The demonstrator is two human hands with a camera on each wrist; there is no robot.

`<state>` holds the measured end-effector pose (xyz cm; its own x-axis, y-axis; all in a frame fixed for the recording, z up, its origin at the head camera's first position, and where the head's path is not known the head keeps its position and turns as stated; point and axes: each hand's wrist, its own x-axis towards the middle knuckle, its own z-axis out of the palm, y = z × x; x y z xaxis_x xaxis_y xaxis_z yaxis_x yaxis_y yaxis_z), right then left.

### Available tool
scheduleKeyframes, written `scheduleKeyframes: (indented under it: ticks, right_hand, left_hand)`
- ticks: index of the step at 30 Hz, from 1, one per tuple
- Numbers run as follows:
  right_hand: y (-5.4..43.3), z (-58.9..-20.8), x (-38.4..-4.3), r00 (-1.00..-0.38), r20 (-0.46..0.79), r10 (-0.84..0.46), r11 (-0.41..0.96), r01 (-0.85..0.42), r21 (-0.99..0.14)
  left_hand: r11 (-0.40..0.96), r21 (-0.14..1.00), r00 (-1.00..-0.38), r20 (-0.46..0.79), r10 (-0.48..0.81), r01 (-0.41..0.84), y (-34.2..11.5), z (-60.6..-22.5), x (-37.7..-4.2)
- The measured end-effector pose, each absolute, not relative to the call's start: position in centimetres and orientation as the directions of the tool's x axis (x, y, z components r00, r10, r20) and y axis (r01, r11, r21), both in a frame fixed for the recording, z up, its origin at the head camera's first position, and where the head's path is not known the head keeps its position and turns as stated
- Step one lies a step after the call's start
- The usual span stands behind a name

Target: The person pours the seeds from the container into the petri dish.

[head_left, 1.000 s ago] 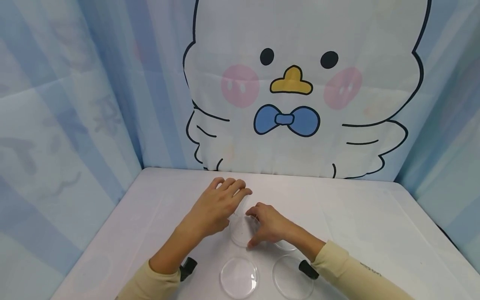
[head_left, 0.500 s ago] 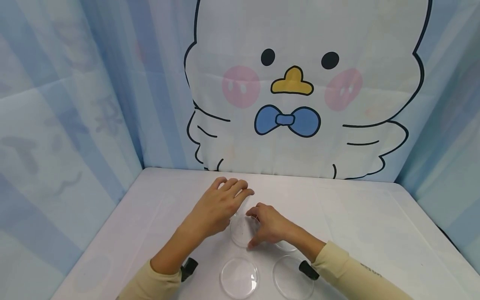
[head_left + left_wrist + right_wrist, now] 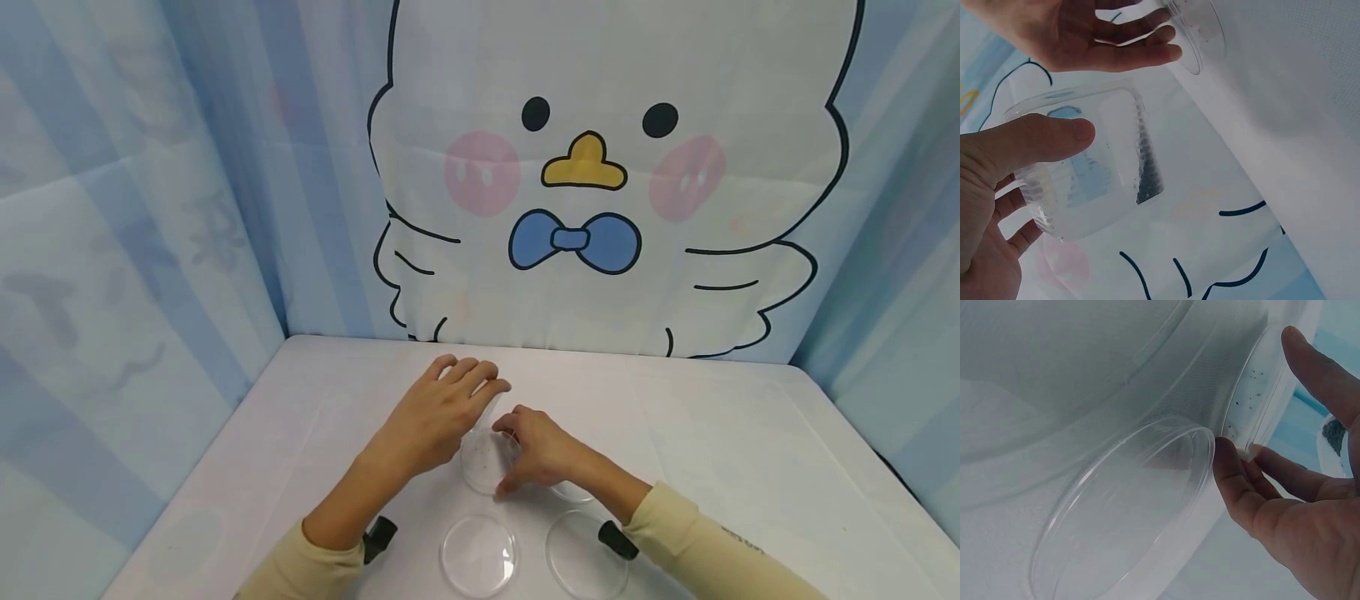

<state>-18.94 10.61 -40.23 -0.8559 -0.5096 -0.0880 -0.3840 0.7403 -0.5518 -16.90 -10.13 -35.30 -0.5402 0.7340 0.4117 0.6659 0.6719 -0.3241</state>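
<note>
My left hand (image 3: 435,408) grips a clear plastic tub (image 3: 1100,156), thumb on one side and fingers behind. The tub is tipped, and small dark grains (image 3: 1149,178) lie heaped in its lower corner. Below it, a clear petri dish (image 3: 483,467) sits on the table with a few dark specks (image 3: 1249,394) scattered in it. My right hand (image 3: 543,450) holds this dish by its rim between thumb and fingertips. From the head view, the tub is mostly hidden behind the left hand.
Two more clear round dishes, one at front left (image 3: 478,556) and one at front right (image 3: 587,556), lie nearer me on the white table (image 3: 712,467). Another dish (image 3: 573,492) is partly covered by my right wrist. A printed curtain (image 3: 337,167) stands behind the table.
My left hand has shifted slightly to the right with the tub. My right hand and the petri dish it holds have stayed in place.
</note>
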Motion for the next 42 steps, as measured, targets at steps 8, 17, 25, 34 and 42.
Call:
scheduleKeyframes:
  ticks: [8, 17, 25, 34, 42]
  right_hand:
    - [10.55, -40.24, -18.88, -0.86, -0.082, -0.504, 0.741, -0.383, -0.551]
    - [10.52, -40.34, -18.82, -0.862, -0.087, -0.5, 0.743, -0.375, -0.555]
    - [10.52, -40.28, -18.67, -0.858, -0.096, -0.504, 0.746, -0.377, -0.55]
    - [10.48, -40.28, -18.68, -0.859, -0.1, -0.502, 0.746, -0.371, -0.553]
    - [10.52, -40.38, -18.85, -0.853, -0.08, -0.515, 0.737, -0.394, -0.549]
  left_hand:
    - [0.669, -0.332, -0.542, 0.402, 0.738, 0.665, -10.02, -35.32, -16.87]
    - [0.663, -0.348, -0.537, 0.397, 0.745, 0.663, -9.92, -35.25, -16.71]
    - [0.653, -0.356, -0.526, 0.394, 0.753, 0.668, -9.85, -35.24, -16.63]
    - [0.649, -0.356, -0.52, 0.396, 0.757, 0.673, -9.79, -35.13, -16.43]
    - [0.645, -0.368, -0.51, 0.402, 0.76, 0.67, -9.75, -35.0, -16.31]
